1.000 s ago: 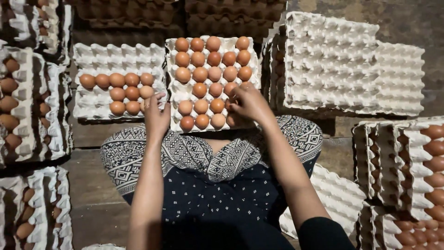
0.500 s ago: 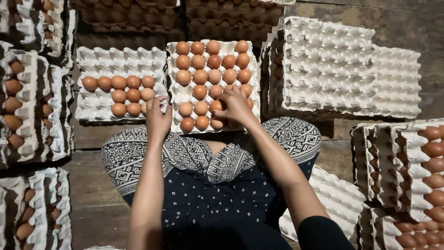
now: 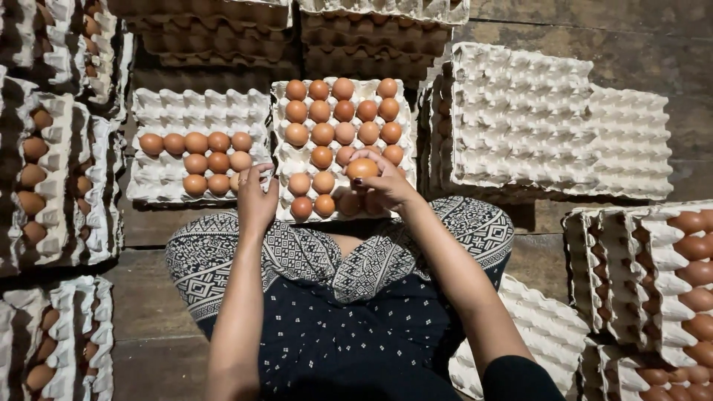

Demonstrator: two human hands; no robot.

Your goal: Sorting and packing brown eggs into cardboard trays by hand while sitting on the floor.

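Note:
I sit cross-legged on a wooden floor facing two grey egg trays. My right hand [image 3: 385, 184] holds a brown egg [image 3: 362, 168] just above the near right part of the middle tray [image 3: 286, 160], which carries several brown eggs. My left hand [image 3: 255, 199] rests at the near right corner of the left tray [image 3: 163, 111], its fingers curled by an egg [image 3: 235, 182] there; whether it grips that egg is unclear. The left tray has three rows of eggs.
Stacks of empty trays [image 3: 549, 119] lie at the right. Egg-filled trays stand on edge at the left [image 3: 59, 186] and right [image 3: 653, 260]. More stacks [image 3: 297, 37] line the far side. Another empty tray [image 3: 549, 327] lies under my right elbow.
My right hand has drawn back toward me from over the middle tray's near right eggs and now holds one egg up. My left hand stays at the left tray's corner.

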